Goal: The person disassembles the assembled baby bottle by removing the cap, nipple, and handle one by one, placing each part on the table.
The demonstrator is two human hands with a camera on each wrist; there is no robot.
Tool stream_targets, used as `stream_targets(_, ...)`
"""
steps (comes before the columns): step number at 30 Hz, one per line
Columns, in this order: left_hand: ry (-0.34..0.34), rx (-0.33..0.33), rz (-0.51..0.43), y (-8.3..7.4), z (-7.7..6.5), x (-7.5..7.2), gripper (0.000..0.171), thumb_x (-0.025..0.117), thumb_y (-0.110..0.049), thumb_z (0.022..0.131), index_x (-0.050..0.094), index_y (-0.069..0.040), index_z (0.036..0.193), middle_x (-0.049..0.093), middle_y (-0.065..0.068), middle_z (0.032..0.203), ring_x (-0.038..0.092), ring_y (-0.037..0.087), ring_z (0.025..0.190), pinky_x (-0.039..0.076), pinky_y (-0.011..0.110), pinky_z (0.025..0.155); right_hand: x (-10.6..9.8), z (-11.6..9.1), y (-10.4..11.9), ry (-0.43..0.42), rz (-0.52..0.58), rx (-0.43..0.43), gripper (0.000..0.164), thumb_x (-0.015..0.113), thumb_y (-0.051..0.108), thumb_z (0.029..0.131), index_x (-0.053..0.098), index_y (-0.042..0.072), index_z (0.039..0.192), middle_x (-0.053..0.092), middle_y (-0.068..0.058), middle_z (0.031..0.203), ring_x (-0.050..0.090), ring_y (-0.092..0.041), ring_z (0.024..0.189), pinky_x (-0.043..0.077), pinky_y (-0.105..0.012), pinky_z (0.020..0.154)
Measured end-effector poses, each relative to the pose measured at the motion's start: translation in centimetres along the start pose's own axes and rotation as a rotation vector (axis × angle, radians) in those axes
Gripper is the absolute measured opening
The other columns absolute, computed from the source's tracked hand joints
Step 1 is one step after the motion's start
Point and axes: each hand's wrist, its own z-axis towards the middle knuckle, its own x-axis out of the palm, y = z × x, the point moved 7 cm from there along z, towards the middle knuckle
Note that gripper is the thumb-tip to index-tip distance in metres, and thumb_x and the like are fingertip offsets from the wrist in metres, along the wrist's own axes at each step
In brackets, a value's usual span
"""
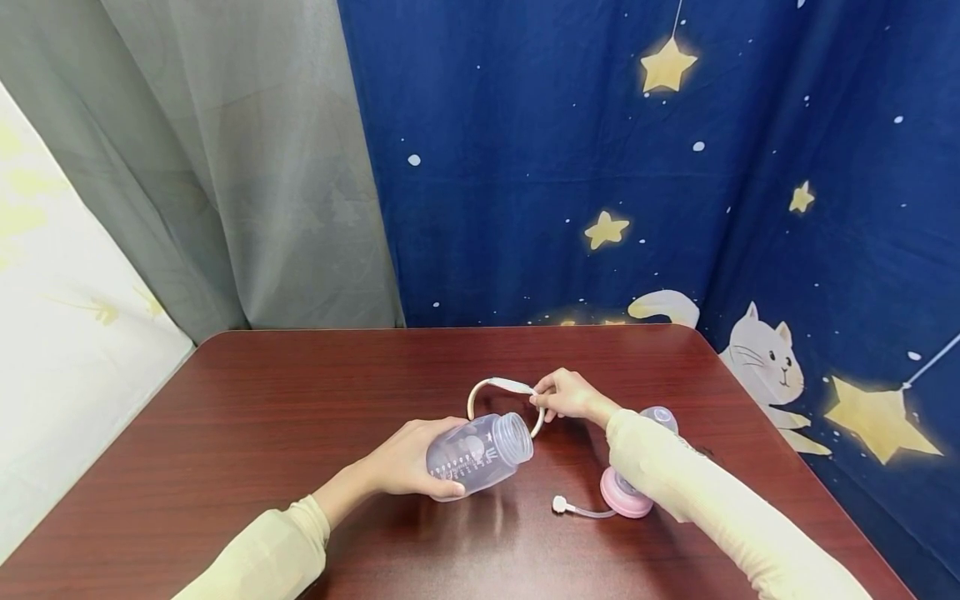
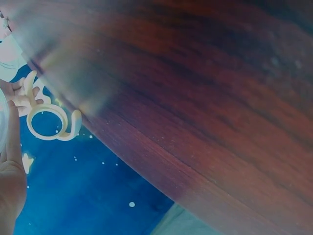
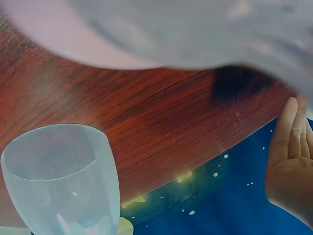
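Observation:
My left hand [image 1: 420, 458] grips a translucent baby bottle [image 1: 468, 458] round its body, tilted over the table with its threaded, uncapped mouth to the right. Behind that mouth, my right hand [image 1: 566, 396] pinches a cream bottle handle [image 1: 512, 386]. The left wrist view shows the handle's ring [image 2: 47, 138] with two curved grips. Under the right forearm lies a pink collar [image 1: 626, 497], its thin straw [image 1: 592, 512] running left to a white weighted end [image 1: 559, 504]. A clear cover [image 1: 662, 417], partly hidden by the sleeve, lies just past the collar.
The dark red wooden table [image 1: 337, 375] has rounded far corners. A blue star-print curtain [image 1: 525, 167] and a grey curtain [image 1: 285, 167] hang behind it. In the right wrist view a translucent cup-shaped piece [image 3: 63, 196] stands out at lower left.

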Motion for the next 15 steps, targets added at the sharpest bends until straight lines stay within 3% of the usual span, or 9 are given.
stream_targets(8,-0.003,-0.002,0.014,0.00,-0.13,-0.07,0.070,0.069,-0.051,0.063,0.051,-0.012,0.118,0.058,-0.009,0.091,0.052,0.003,0.075,0.042,0.021,0.064,0.20,0.02,-0.25,0.007,0.017,0.017,0.018,0.058,0.003,0.080,0.061,-0.007,0.096,0.061,-0.004,0.063,0.061,-0.024,0.055,0.045,-0.037,0.050)
stream_targets(15,0.001,-0.010,0.009,-0.05,-0.18,-0.08,0.071,0.070,-0.050,0.062,0.051,-0.012,0.118,0.058,-0.009,0.091,0.052,0.003,0.075,0.043,0.021,0.064,0.30,0.12,-0.37,0.010,0.006,0.024,0.019,0.058,0.002,0.080,0.061,-0.007,0.097,0.063,-0.010,0.071,0.061,-0.023,0.056,0.043,-0.028,0.046)
